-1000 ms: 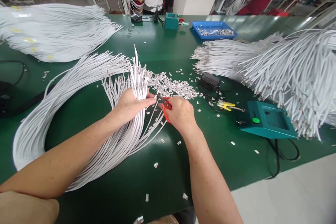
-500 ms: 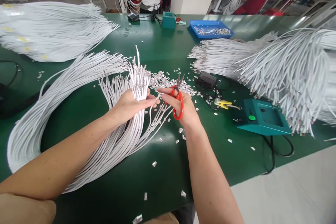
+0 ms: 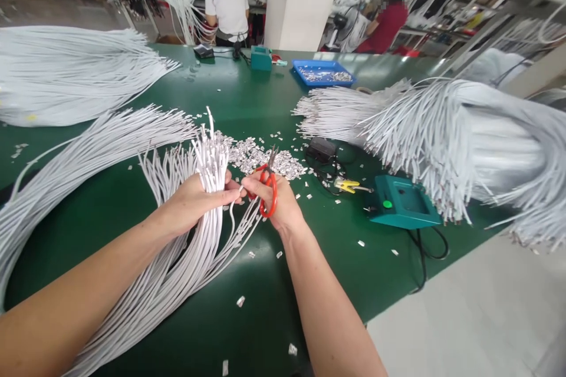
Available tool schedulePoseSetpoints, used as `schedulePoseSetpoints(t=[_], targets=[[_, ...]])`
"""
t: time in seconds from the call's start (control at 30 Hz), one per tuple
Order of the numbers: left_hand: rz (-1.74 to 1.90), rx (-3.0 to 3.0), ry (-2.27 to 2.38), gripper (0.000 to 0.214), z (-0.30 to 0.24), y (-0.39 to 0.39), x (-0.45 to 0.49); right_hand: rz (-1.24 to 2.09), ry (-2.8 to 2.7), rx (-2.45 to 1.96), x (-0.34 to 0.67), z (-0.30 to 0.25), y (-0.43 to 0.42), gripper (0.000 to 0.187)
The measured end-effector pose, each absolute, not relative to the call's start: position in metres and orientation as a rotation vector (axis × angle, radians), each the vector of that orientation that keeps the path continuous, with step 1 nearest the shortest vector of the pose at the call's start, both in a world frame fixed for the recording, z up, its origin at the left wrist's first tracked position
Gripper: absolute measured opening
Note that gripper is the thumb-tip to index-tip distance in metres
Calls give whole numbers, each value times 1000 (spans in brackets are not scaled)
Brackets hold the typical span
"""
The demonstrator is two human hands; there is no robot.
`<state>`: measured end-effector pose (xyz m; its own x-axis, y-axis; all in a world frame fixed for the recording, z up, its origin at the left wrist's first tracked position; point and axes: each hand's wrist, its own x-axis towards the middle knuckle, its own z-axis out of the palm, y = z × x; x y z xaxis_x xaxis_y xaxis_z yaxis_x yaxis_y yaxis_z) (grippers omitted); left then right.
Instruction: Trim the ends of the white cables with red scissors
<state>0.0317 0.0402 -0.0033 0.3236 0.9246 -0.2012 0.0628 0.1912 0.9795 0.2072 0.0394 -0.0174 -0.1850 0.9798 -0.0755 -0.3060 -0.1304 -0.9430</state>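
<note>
My left hand (image 3: 192, 203) is closed round an upright bundle of white cables (image 3: 211, 160), whose metal-tipped ends stick up above my fingers. My right hand (image 3: 276, 203) holds red-handled scissors (image 3: 267, 184) looped on its fingers, blades pointing up and away. Its thumb and forefinger pinch a single white cable end right beside the bundle. The rest of the cable bundle (image 3: 168, 271) trails down-left across the green table (image 3: 247, 306).
A heap of cut metal bits (image 3: 256, 156) lies behind my hands. A teal box (image 3: 404, 203) with a green button, a yellow clip (image 3: 347, 185) and black leads sit right. Big white cable bundles (image 3: 464, 141) (image 3: 66, 73) flank the table. A blue tray (image 3: 322, 72) and two people stand beyond.
My right hand turned the scissors from cutting at the bundle to blades pointing up, then pinched one cable end. The view tilted up a little.
</note>
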Motion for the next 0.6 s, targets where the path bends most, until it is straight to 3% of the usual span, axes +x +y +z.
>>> schedulePoseSetpoints(t=[0.6], targets=[[679,1242,1155,26,-8,40,29,1714,-820,-835,203,-34,38,23]])
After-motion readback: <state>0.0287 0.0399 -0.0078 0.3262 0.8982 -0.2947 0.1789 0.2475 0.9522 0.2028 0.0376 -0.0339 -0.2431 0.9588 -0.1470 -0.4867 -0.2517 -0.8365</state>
